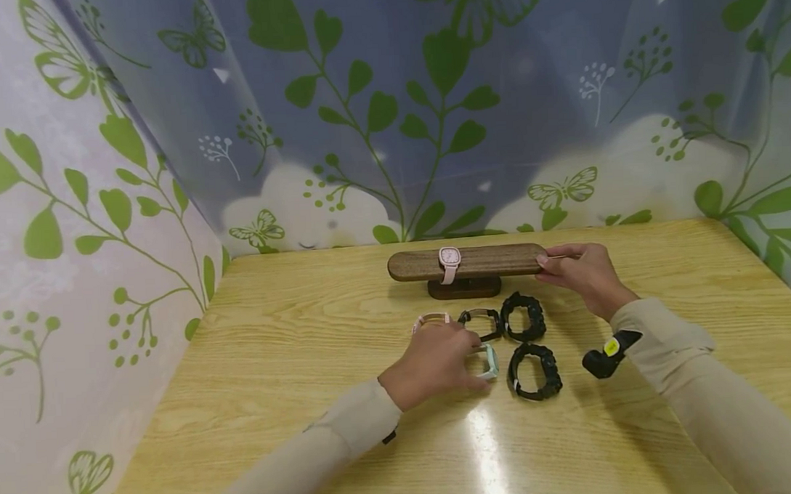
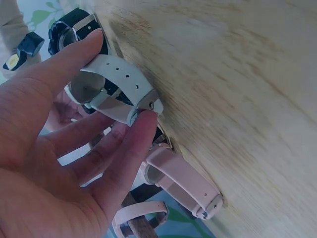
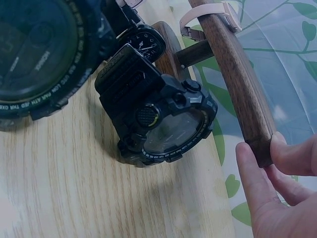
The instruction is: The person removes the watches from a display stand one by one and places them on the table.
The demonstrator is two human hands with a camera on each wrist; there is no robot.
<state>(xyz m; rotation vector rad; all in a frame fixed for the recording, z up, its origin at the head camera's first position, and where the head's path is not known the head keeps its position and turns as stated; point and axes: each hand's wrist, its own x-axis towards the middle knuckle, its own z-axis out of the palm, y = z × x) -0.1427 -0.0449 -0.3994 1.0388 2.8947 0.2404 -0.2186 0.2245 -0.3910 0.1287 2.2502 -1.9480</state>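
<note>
My left hand is at a pale mint watch standing on its side on the table. In the left wrist view, its thumb and a finger lie around the mint strap, one fingertip right at the buckle. My right hand pinches the right end of a dark wooden watch stand between thumb and fingers. Around the stand's bar is a pink square-faced watch. A second pink watch stands near the left hand, partly hidden by it in the head view.
A slim black watch stands in front of the stand's base. Right of it are two chunky black watches, one behind and one in front. Beyond the wooden table hangs a leaf-patterned curtain.
</note>
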